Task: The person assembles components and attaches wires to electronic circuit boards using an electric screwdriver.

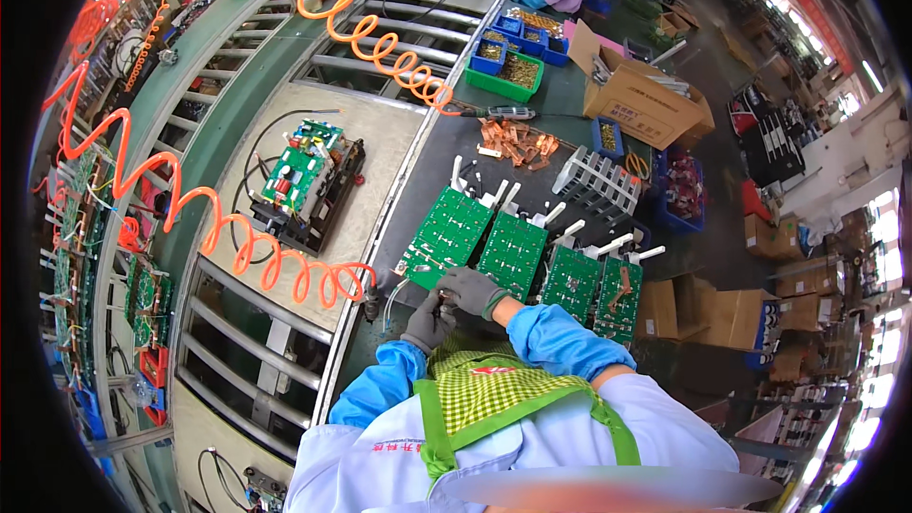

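My left hand (pixel 429 324), in a grey glove, is closed just below the near edge of the leftmost green circuit board (pixel 445 230). Beside it, my grey-gloved right hand (pixel 471 292) is also closed, its fingertips meeting those of the left. Whatever they pinch is too small and covered to make out. To the right lie more green circuit boards (pixel 513 255) in a row, with white sticks poking out past their far edges. On the rightmost board (pixel 616 315) rests a copper-coloured metal piece (pixel 622 286). Similar copper pieces (pixel 518 142) form a loose pile beyond the boards.
An orange coiled hose (pixel 252 252) ends in a dark tool (pixel 371 304) left of my hands. A screwdriver-like tool (pixel 508 113) lies near a green bin (pixel 505 76) of small parts. Left stands a board assembly (pixel 306 180) on a pallet. A grey rack (pixel 597 185) and carton (pixel 641 100) stand right.
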The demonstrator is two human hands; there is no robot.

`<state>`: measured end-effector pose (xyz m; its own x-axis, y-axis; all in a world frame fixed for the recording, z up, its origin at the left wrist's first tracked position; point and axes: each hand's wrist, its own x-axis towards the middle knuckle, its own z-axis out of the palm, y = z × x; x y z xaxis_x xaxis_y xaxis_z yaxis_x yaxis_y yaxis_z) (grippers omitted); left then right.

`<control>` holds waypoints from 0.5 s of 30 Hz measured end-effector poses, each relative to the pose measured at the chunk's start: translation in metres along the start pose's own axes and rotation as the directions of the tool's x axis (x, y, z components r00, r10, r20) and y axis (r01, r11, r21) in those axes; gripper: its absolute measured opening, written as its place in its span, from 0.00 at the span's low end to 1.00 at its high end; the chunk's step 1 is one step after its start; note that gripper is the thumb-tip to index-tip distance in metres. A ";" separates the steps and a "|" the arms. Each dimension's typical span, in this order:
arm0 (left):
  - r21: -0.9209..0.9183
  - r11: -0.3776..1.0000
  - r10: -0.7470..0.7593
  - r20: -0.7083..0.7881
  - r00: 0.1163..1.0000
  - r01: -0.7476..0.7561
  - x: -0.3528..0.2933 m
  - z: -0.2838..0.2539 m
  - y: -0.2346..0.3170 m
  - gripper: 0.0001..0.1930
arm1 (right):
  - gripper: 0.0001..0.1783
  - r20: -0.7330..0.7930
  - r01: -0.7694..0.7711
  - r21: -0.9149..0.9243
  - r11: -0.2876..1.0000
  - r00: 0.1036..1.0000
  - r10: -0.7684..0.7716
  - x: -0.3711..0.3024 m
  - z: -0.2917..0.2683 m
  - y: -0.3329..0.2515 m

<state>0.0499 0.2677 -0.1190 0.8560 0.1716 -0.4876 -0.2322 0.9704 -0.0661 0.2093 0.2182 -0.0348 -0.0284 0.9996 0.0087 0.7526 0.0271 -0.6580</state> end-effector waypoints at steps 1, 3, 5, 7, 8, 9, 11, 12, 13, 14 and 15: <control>0.000 1.000 0.002 0.000 1.000 -0.002 -0.001 -0.001 0.003 0.09 | 0.12 0.002 -0.002 0.001 1.000 1.000 0.002 0.001 0.000 -0.001; -0.041 0.999 -0.016 0.000 1.000 0.016 -0.001 0.002 0.000 0.09 | 0.11 0.017 -0.011 -0.006 1.000 1.000 0.011 -0.003 -0.006 0.001; -0.015 1.000 -0.003 0.000 1.000 0.003 -0.004 0.002 0.004 0.08 | 0.10 -0.016 0.037 -0.020 0.999 0.999 -0.037 -0.001 -0.006 -0.006; 0.012 1.000 0.009 0.010 1.000 -0.009 -0.002 -0.001 0.004 0.09 | 0.08 -0.033 0.035 -0.082 0.996 0.999 -0.038 -0.001 -0.008 -0.013; 0.039 0.999 0.012 -0.013 1.000 -0.011 -0.003 0.000 0.002 0.09 | 0.10 -0.005 0.040 -0.090 0.995 0.999 -0.041 0.000 -0.008 -0.010; 0.037 0.999 0.013 -0.013 1.000 -0.012 -0.003 0.001 0.002 0.09 | 0.10 -0.003 0.041 -0.090 0.995 0.999 -0.042 0.002 -0.007 -0.009; -0.005 1.000 -0.020 -0.026 0.999 0.020 0.000 0.004 0.001 0.08 | 0.08 0.084 0.073 -0.257 0.964 0.995 -0.053 0.004 -0.010 -0.005; -0.011 1.000 -0.020 -0.022 1.000 0.019 0.001 0.003 0.001 0.08 | 0.08 0.091 0.075 -0.261 0.963 0.994 -0.053 0.006 -0.011 -0.006; -0.002 1.000 -0.024 -0.031 0.999 0.024 0.000 0.000 0.004 0.08 | 0.07 0.097 0.076 -0.306 0.949 0.994 -0.049 0.009 -0.011 -0.008; 0.009 1.000 -0.027 -0.042 0.999 0.028 -0.003 0.001 0.007 0.08 | 0.07 0.101 0.078 -0.348 0.934 0.994 -0.045 0.011 -0.009 -0.010; 0.006 1.000 -0.027 -0.040 0.999 0.027 -0.003 0.003 0.005 0.08 | 0.07 0.104 0.079 -0.350 0.934 0.994 -0.045 0.010 -0.011 -0.011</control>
<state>0.0478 0.2722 -0.1152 0.8427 0.1387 -0.5202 -0.2063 0.9757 -0.0740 0.2079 0.2282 -0.0193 -0.1308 0.9906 -0.0398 0.9303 0.1088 -0.3503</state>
